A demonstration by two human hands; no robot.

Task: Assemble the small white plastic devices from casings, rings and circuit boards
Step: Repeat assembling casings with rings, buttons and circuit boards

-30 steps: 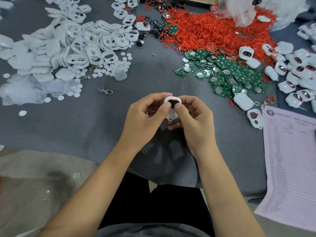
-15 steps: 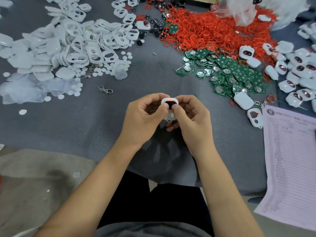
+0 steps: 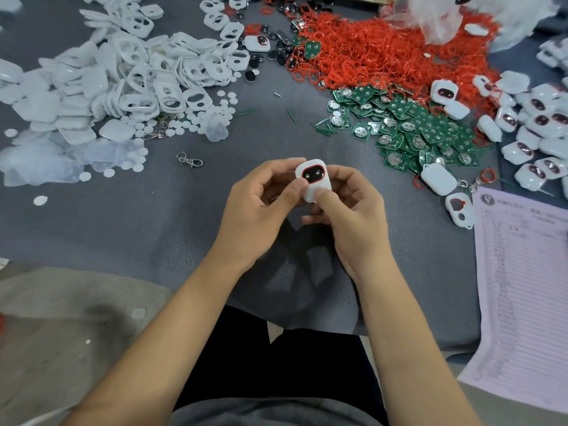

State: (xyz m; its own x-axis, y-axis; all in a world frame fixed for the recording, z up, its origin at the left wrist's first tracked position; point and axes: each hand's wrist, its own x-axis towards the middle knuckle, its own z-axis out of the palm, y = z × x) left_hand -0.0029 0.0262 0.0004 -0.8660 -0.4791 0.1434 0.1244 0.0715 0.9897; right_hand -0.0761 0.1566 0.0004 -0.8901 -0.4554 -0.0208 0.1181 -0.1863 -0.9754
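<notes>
Both hands hold one white device [image 3: 313, 181] above the near edge of the grey cloth-covered surface [image 3: 123, 229], just in front of the person's lap. The device faces the camera, its upper end tilted slightly left; a red ring outlines a dark oval window in its upper half.

Left hand [image 3: 261, 207]: grip closed on the device, thumb pressing the lower left of the front face, fingers curled round its left side and back. Right hand [image 3: 353, 216]: grip also closed on the device, thumb on the lower right of the front, fingers wrapped behind it. The two thumb tips lie just beside each other.

Parts on the surface:
- white casings [image 3: 147, 72], a broad heap at far left, with small white discs [image 3: 196, 121] scattered at its near edge;
- red rings [image 3: 375, 53], a large pile at far centre-right;
- green circuit boards [image 3: 412, 124], a pile just in front of the rings;
- finished devices [image 3: 538, 127], clustered at far right.

A metal key clasp [image 3: 189, 159] lies alone, left of the hands. A printed paper sheet [image 3: 522, 287] lies at right, overhanging the surface edge.
</notes>
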